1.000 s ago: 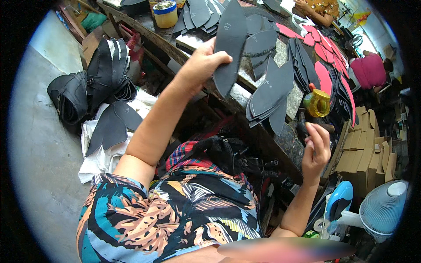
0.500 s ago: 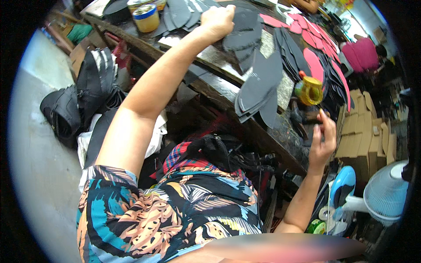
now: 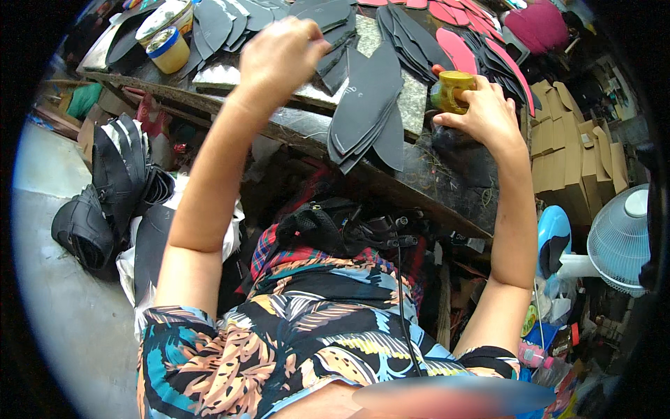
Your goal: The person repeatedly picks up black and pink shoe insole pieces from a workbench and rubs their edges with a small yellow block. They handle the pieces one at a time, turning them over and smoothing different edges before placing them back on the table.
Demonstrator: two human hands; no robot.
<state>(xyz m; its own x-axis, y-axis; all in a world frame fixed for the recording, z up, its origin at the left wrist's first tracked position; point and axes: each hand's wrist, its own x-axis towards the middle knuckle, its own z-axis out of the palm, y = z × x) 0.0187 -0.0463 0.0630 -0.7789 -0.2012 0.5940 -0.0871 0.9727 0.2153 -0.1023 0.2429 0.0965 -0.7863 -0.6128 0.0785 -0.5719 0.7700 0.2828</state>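
My left hand (image 3: 283, 61) is raised over the near edge of the workbench, fingers curled closed. What they hold, if anything, is hidden and slightly blurred. Just beyond it lie dark grey sole-shaped pieces (image 3: 324, 15). My right hand (image 3: 490, 115) is at a yellow round container (image 3: 455, 89), thumb and fingers apart beside it. The index finger overlaps the container's side; whether it grips cannot be made out. Between my hands, a fanned stack of dark grey sole-shaped pieces (image 3: 366, 101) overhangs the bench edge.
Pink sole-shaped pieces (image 3: 457, 50) and more dark stacks (image 3: 405, 43) cover the bench's far side. A blue-rimmed jar (image 3: 168, 50) stands at left. Black shoe parts (image 3: 84, 227) are piled left of me. Cardboard boxes (image 3: 562, 174) and a fan (image 3: 618, 237) stand at right.
My right hand has moved up and forward to the yellow container. My left hand has come back toward me from the far dark pieces. The whole view has shifted.
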